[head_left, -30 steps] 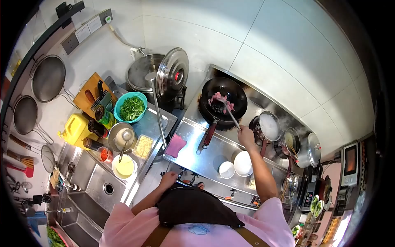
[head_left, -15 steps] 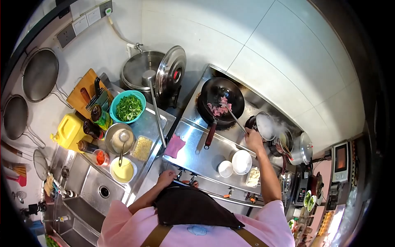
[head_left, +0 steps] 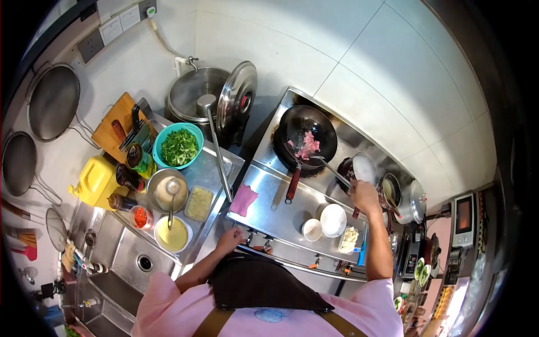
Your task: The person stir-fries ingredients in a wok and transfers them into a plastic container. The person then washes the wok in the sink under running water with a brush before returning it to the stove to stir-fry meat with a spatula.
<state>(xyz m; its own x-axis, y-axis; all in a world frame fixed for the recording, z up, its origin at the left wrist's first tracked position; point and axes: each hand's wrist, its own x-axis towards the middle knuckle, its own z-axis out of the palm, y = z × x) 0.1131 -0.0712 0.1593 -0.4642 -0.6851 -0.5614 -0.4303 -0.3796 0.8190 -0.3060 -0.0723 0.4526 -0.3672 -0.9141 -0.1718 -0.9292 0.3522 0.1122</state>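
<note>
My right hand (head_left: 365, 196) is closed around the long handle of a metal spatula (head_left: 335, 172). Its head is at the near right rim of a black wok (head_left: 324, 126), beside pink meat slices (head_left: 307, 146). The wok stands on the left burner, its reddish-brown handle (head_left: 292, 185) pointing towards me. Low at the stove's front edge is my left hand (head_left: 230, 240), fingers curled close to a control knob (head_left: 245, 238); whether it grips anything is hidden.
On the stove's front shelf are a pink cloth (head_left: 243, 200), white bowls (head_left: 333, 219) and a small tray of pale pieces (head_left: 348, 240). Steam-whitened pots (head_left: 365, 168) stand right of the wok. Left are a teal bowl of greens (head_left: 157, 147), a steel bowl (head_left: 152, 191) and a sink (head_left: 126, 244).
My right hand has moved right and slightly nearer, drawing the spatula from the meat to the wok's rim. The meat has shifted a little. My left hand stays near the knobs.
</note>
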